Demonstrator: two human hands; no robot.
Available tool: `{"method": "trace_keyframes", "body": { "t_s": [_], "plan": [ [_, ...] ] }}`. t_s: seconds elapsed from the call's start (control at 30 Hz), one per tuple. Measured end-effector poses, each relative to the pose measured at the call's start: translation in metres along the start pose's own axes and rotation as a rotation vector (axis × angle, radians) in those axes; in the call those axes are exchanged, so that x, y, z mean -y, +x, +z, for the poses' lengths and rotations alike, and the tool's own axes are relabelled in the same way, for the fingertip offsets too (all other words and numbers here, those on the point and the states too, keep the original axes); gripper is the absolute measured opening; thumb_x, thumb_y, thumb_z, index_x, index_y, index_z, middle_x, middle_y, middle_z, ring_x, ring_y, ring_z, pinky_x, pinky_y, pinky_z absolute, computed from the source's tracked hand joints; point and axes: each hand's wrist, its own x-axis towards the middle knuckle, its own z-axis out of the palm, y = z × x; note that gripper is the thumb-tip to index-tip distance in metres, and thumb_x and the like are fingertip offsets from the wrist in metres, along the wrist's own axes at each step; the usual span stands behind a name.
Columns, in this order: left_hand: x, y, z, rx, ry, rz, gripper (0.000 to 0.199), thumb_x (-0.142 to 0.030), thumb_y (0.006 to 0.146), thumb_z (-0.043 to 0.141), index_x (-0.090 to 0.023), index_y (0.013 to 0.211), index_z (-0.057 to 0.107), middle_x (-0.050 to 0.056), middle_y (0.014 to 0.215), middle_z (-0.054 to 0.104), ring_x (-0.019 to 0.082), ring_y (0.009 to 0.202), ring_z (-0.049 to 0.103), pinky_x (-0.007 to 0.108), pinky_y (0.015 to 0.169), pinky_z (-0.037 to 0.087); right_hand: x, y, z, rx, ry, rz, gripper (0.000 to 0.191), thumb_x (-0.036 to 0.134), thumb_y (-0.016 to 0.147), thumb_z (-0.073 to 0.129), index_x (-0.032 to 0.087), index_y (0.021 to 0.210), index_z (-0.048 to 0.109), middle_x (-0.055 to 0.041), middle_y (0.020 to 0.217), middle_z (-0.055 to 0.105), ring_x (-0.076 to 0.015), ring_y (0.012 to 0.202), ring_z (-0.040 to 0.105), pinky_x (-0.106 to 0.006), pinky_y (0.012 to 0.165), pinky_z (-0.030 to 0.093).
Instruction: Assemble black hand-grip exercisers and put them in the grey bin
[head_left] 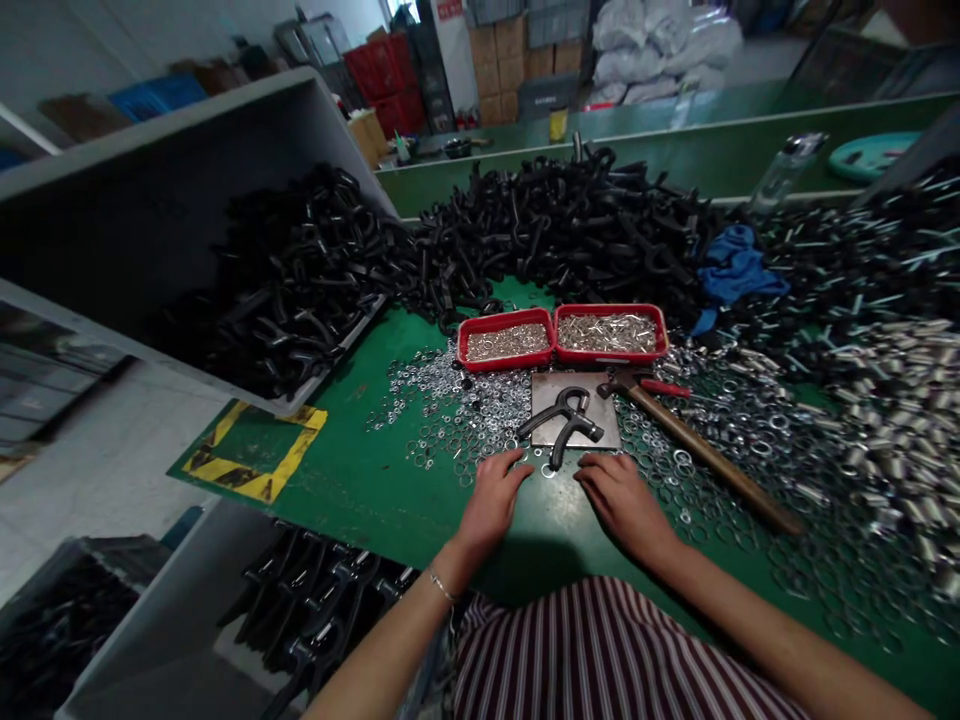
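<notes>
My left hand (495, 492) rests on the green table top, thumb and fingers apart, holding nothing. Across from it, my right hand (616, 492) also lies on the table with its fingers stretched out and nothing in them. Just beyond both hands, a black forked metal part with a curved jaw (571, 412) lies on a square metal plate (541, 425), overhanging its near edge. A hammer (697, 445) with a wooden handle lies right of the plate, its head at the plate's corner. Beside the head is a red-handled tool (664, 387).
Two red trays (555, 350) of small metal pieces stand behind the plate. Loose rings (450, 400) spread around it. Black parts (570, 220) are heaped behind and spill from a tipped grey crate (330, 85). Metal cylinders (900, 420) and a blue cloth (739, 265) lie right.
</notes>
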Motion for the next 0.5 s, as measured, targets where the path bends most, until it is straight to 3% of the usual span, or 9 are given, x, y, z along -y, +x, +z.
{"method": "trace_keyframes", "body": {
  "t_s": [0.1,0.27,0.37,0.43,0.5],
  "plan": [
    [-0.01,0.012,-0.001,-0.041,-0.01,-0.033,0.027,-0.02,0.099,0.05,-0.021,0.119,0.067,0.009,0.122,0.062,0.023,0.115,0.052,0.043,0.101,0.04,-0.008,-0.009,-0.01,-0.028,0.047,-0.002,0.023,0.021,0.102,0.047,0.02,0.114,0.066,-0.0106,0.12,0.065,-0.0258,0.107,0.055,-0.045,0.094,0.047],
    [-0.027,0.024,0.006,0.079,0.01,-0.073,0.027,-0.027,0.098,0.053,-0.022,0.122,0.065,0.009,0.119,0.062,0.024,0.112,0.052,0.042,0.097,0.041,-0.001,-0.015,-0.015,-0.048,0.125,0.014,0.024,0.02,0.101,0.047,0.022,0.115,0.066,-0.0095,0.115,0.067,-0.0248,0.106,0.058,-0.046,0.094,0.047],
    [-0.028,0.026,0.009,0.066,-0.013,-0.091,0.026,-0.026,0.097,0.055,-0.021,0.12,0.065,0.01,0.12,0.062,0.024,0.112,0.054,0.043,0.098,0.041,0.0,-0.012,-0.015,-0.086,0.166,0.024,0.024,0.018,0.101,0.046,0.023,0.114,0.065,-0.0092,0.113,0.067,-0.0244,0.105,0.06,-0.047,0.094,0.048],
    [-0.03,0.03,0.001,0.012,-0.062,-0.083,0.022,-0.025,0.097,0.056,-0.02,0.115,0.066,0.009,0.116,0.064,0.024,0.11,0.056,0.044,0.098,0.042,-0.002,-0.009,-0.014,-0.097,0.186,0.028,0.023,0.017,0.101,0.046,0.023,0.114,0.064,-0.0089,0.111,0.068,-0.0242,0.104,0.06,-0.046,0.093,0.048],
    [-0.039,0.041,-0.019,-0.073,-0.144,-0.058,0.017,-0.024,0.097,0.054,-0.019,0.107,0.067,0.008,0.109,0.066,0.022,0.106,0.058,0.043,0.097,0.044,-0.004,-0.008,-0.013,-0.102,0.202,0.034,0.023,0.016,0.101,0.045,0.024,0.113,0.063,-0.0085,0.109,0.068,-0.024,0.102,0.061,-0.046,0.093,0.048]
  ]
}}
